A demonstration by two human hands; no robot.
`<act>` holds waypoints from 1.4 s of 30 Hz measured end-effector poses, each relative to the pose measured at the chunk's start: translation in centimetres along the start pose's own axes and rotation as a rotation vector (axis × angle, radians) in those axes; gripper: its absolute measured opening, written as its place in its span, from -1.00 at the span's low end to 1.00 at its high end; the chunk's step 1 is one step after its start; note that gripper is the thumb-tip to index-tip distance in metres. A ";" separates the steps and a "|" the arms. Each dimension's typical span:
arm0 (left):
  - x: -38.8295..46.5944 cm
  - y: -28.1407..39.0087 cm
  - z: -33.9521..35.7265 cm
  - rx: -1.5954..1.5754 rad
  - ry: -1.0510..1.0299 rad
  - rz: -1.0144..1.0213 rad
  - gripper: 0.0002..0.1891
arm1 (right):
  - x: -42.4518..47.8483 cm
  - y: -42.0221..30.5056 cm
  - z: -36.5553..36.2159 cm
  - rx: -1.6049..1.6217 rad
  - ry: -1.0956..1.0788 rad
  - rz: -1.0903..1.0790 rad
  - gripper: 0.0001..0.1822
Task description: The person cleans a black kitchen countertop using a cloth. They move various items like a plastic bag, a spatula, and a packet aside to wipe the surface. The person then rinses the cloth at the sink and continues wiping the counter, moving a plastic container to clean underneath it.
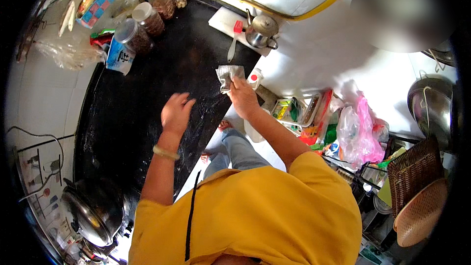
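Observation:
My right hand pinches a folded grey cloth at the right edge of the black countertop. My left hand, with a pale bangle on its wrist, hovers over the counter with its fingers slightly bent and holds nothing. Just beyond the cloth lies a basting brush with a red head and a pale handle. Its head rests by a white slab, on which a small lidded steel pot stands. Whether the cloth touches the counter, I cannot tell.
Several lidded plastic jars and a blue-and-white packet line the far left. A large lidded pan sits at the lower left. To the right are a plastic jug, a rack with plastic bags and a wicker basket. A yellow hose runs along the wall.

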State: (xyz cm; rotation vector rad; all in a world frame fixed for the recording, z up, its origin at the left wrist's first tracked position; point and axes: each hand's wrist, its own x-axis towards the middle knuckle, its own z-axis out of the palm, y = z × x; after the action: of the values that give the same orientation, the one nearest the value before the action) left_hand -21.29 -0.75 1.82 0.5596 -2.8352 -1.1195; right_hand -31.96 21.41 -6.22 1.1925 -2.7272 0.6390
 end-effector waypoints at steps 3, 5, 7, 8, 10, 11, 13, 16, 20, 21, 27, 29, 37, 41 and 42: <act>8.2 3.2 5.6 0.000 0.036 0.190 -0.64 | -0.6 1.2 2.5 0.057 -0.126 0.059 -0.64; 12.2 4.9 9.1 0.036 0.047 0.197 -0.53 | 0.3 -0.4 -0.5 0.136 -0.005 0.115 -0.62; 15.4 6.6 11.7 0.052 0.032 0.174 -0.48 | 0.8 0.5 0.3 0.130 -0.079 0.126 -0.56; 16.4 7.2 12.7 0.098 0.015 0.144 -0.49 | 0.8 0.7 0.5 0.144 -0.082 0.143 -0.57; 17.8 8.0 14.2 0.143 0.032 0.120 -0.64 | 1.0 0.7 -0.3 0.136 -0.102 0.180 -0.59; 18.5 8.0 14.4 0.135 -0.016 0.070 -0.68 | 0.7 1.2 0.5 0.183 -0.045 0.164 -0.60; 20.2 7.1 14.7 0.118 -0.094 -0.032 -0.77 | 1.4 1.7 0.3 0.215 -0.067 0.178 -0.62; 19.7 6.8 13.6 0.045 -0.004 0.043 -0.81 | 2.7 4.1 1.2 0.261 0.036 0.201 -0.78; 17.5 3.3 10.8 0.019 0.194 0.167 -0.84 | 6.8 5.6 1.9 0.109 0.077 0.181 -0.84; 16.4 3.0 9.7 0.011 0.174 0.142 -0.85 | 8.0 5.8 1.9 0.084 0.060 0.224 -0.84; 7.5 -0.3 4.8 -0.078 0.138 -0.042 -0.83 | 10.9 5.1 2.8 0.085 -0.011 0.304 -0.74; 3.9 -1.8 4.7 -0.179 0.227 0.004 -0.84 | 7.9 3.3 3.0 0.161 -0.066 0.223 -0.71; -5.9 -2.9 1.7 -0.256 0.275 -0.192 -0.89 | 7.7 8.3 1.4 0.021 0.000 0.212 -0.78; -8.2 -3.7 1.3 -0.358 0.286 -0.278 -0.90 | 10.1 5.9 2.9 0.281 0.034 0.422 -0.70; -8.4 -3.7 1.1 -0.366 0.287 -0.288 -0.90 | 10.2 3.8 2.9 0.419 0.026 0.529 -0.65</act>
State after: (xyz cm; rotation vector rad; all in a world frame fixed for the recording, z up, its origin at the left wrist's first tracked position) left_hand -12.51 0.37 -0.71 1.0197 -2.2846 -1.4237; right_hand -41.55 15.55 -7.60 0.4773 -2.9831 1.3210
